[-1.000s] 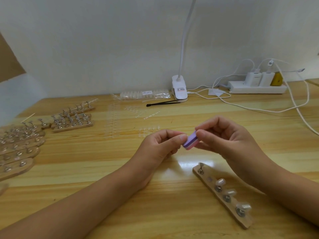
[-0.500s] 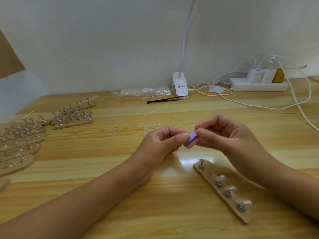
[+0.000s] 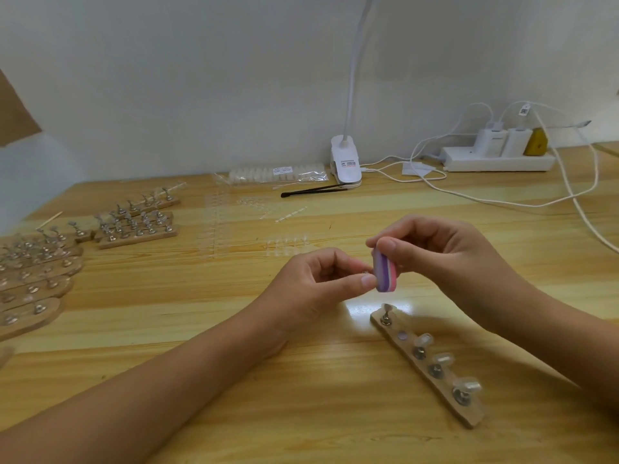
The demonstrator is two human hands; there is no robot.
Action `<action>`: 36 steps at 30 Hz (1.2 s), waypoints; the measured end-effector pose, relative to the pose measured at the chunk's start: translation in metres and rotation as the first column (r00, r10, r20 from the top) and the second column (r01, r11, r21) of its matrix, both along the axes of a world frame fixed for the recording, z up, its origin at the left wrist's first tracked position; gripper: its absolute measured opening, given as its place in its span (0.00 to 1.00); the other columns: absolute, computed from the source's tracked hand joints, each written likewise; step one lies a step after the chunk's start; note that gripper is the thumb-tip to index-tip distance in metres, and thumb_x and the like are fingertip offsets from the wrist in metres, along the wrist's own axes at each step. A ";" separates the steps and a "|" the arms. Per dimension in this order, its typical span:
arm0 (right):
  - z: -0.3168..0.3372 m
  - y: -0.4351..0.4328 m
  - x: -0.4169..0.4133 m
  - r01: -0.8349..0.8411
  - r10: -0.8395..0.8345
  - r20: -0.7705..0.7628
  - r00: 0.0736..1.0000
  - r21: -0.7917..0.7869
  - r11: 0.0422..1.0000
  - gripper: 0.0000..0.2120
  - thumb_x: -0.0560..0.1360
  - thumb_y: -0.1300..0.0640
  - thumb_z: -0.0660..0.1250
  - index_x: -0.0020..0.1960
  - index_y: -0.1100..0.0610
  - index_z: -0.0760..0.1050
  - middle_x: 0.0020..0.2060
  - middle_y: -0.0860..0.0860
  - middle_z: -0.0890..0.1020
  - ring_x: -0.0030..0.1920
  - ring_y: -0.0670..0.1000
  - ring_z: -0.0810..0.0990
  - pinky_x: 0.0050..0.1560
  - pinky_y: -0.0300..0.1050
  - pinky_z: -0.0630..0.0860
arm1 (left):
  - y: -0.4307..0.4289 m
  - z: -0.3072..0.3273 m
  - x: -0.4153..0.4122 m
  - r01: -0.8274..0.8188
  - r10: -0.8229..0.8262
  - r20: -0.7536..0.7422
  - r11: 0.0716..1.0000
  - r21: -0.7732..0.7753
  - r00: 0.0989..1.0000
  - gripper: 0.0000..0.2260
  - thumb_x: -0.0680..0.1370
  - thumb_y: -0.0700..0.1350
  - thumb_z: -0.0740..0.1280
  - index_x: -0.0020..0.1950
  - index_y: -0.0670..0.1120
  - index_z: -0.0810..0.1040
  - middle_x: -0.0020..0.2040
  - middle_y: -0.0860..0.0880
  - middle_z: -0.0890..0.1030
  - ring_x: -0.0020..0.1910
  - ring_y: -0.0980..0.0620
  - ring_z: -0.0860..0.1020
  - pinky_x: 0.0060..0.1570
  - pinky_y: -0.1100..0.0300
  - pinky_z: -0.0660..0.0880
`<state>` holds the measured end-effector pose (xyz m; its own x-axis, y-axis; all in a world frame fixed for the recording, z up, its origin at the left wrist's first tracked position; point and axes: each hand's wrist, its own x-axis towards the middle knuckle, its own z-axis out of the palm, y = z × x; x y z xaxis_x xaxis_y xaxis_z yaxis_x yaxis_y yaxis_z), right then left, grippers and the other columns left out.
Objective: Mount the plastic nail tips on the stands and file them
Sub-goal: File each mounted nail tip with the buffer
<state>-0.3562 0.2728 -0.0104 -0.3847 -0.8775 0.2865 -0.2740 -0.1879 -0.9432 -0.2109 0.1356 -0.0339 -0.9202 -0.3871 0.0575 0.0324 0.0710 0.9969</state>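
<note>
My right hand [image 3: 445, 262] pinches a small purple and pink buffer block [image 3: 384, 272] upright between thumb and fingers. My left hand [image 3: 315, 289] pinches a small metal stand piece [image 3: 365, 272] right against the block's left face; any nail tip on it is hidden by my fingers. Just below the hands lies a wooden stand strip [image 3: 432, 373] running down to the right. Three of its metal holders carry clear plastic nail tips [image 3: 443, 358], the top holder [image 3: 386, 317] is bare, and one slot is vacant.
Several more wooden stand strips [image 3: 134, 226] with metal holders lie at the left. Clear nail-tip sheets [image 3: 244, 229], a bag of tips [image 3: 278, 174], black tweezers [image 3: 311, 192], a clip lamp [image 3: 346, 162] and a power strip [image 3: 495, 159] with trailing cables sit further back.
My right hand has turned the buffer block from lying slanted to standing upright and raised it slightly. My left hand stays pinched against it.
</note>
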 end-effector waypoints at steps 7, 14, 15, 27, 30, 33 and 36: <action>-0.001 0.001 0.006 -0.016 0.016 -0.013 1.000 -0.012 1.000 0.14 0.68 0.52 0.71 0.48 0.61 0.82 0.40 0.57 0.85 0.41 0.51 0.84 0.45 0.42 0.81 | -0.001 -0.001 -0.001 -0.020 0.021 -0.010 0.999 0.036 1.000 0.04 0.70 0.49 0.72 0.43 0.51 0.84 0.36 0.55 0.81 0.34 0.61 0.74 0.39 0.69 0.72; -0.001 0.000 0.010 -0.008 0.008 -0.016 1.000 0.005 1.000 0.15 0.69 0.54 0.70 0.48 0.64 0.80 0.39 0.55 0.85 0.40 0.51 0.83 0.44 0.42 0.81 | -0.001 0.000 -0.002 -0.057 0.058 -0.024 0.997 0.053 0.998 0.11 0.67 0.52 0.75 0.45 0.48 0.83 0.36 0.55 0.81 0.35 0.61 0.75 0.42 0.66 0.72; -0.001 -0.001 0.010 0.004 -0.004 -0.017 1.000 0.004 1.000 0.15 0.68 0.53 0.70 0.48 0.64 0.81 0.39 0.54 0.85 0.40 0.51 0.83 0.44 0.42 0.81 | -0.001 -0.001 -0.001 -0.048 0.049 -0.033 0.998 0.038 0.998 0.12 0.66 0.51 0.74 0.45 0.47 0.82 0.37 0.55 0.82 0.36 0.62 0.77 0.41 0.68 0.73; -0.007 -0.001 -0.017 0.133 -0.117 0.310 0.943 -0.029 0.991 0.09 0.73 0.54 0.67 0.49 0.56 0.83 0.40 0.52 0.83 0.43 0.47 0.83 0.45 0.36 0.79 | -0.002 -0.005 -0.001 -0.079 0.085 -0.087 0.995 0.067 0.993 0.09 0.74 0.49 0.73 0.54 0.57 0.82 0.40 0.51 0.84 0.41 0.58 0.79 0.49 0.64 0.77; -0.011 -0.001 -0.028 0.202 -0.186 0.411 0.893 0.005 0.979 0.08 0.74 0.55 0.67 0.48 0.57 0.83 0.41 0.54 0.83 0.43 0.47 0.82 0.44 0.35 0.79 | -0.001 -0.005 -0.002 -0.087 0.093 -0.089 0.994 0.066 0.992 0.07 0.73 0.50 0.72 0.50 0.56 0.84 0.42 0.51 0.84 0.43 0.57 0.81 0.49 0.64 0.77; -0.014 -0.004 -0.035 0.223 -0.205 0.491 0.847 0.023 0.975 0.07 0.76 0.59 0.66 0.47 0.59 0.82 0.38 0.53 0.83 0.40 0.45 0.81 0.41 0.34 0.79 | 0.000 -0.005 -0.003 -0.108 0.112 -0.073 0.993 0.055 0.991 0.09 0.73 0.54 0.72 0.48 0.52 0.85 0.43 0.51 0.85 0.45 0.57 0.81 0.51 0.63 0.77; -0.018 -0.007 -0.037 0.201 -0.191 0.514 0.836 0.036 0.979 0.08 0.71 0.57 0.68 0.46 0.59 0.82 0.37 0.52 0.83 0.40 0.45 0.80 0.40 0.34 0.79 | 0.002 -0.006 -0.002 -0.113 0.109 -0.080 0.993 -0.046 0.991 0.12 0.76 0.56 0.68 0.49 0.50 0.86 0.44 0.52 0.85 0.47 0.57 0.81 0.52 0.65 0.77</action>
